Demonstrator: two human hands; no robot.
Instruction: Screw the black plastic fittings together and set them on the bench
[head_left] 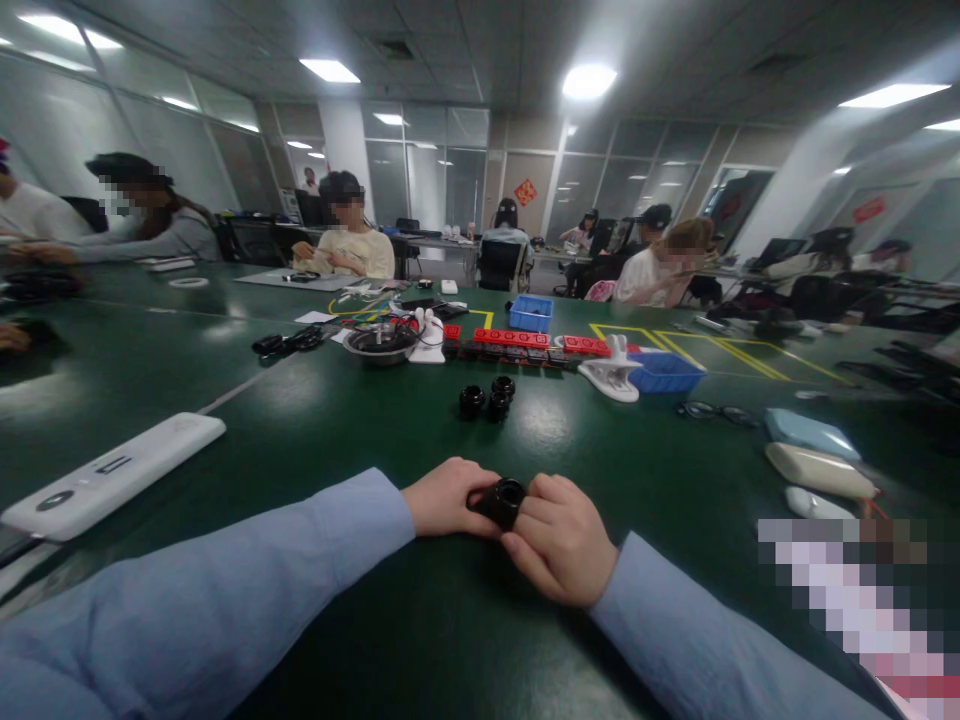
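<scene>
Just above the green table (360,430), a hollow black cylindrical part (501,503) lies between my two hands, its round opening facing up toward me. My left hand (452,498) is closed around its left side, thumb and fingers curled on it. From the right, my right hand (564,535) grips it with bent fingers; its fingertips are partly hidden. Farther forward on the table stand several glossy black round parts (472,401) in a close group, each with an open top.
Beyond stand a red slotted strip (511,338), a white clamp stand (613,375), a blue bin (667,373), a smaller blue basket (531,313) and a round metal dish (381,342). A white power strip (124,470) lies left; glasses (718,412) and cases (814,435) lie right. People sit behind.
</scene>
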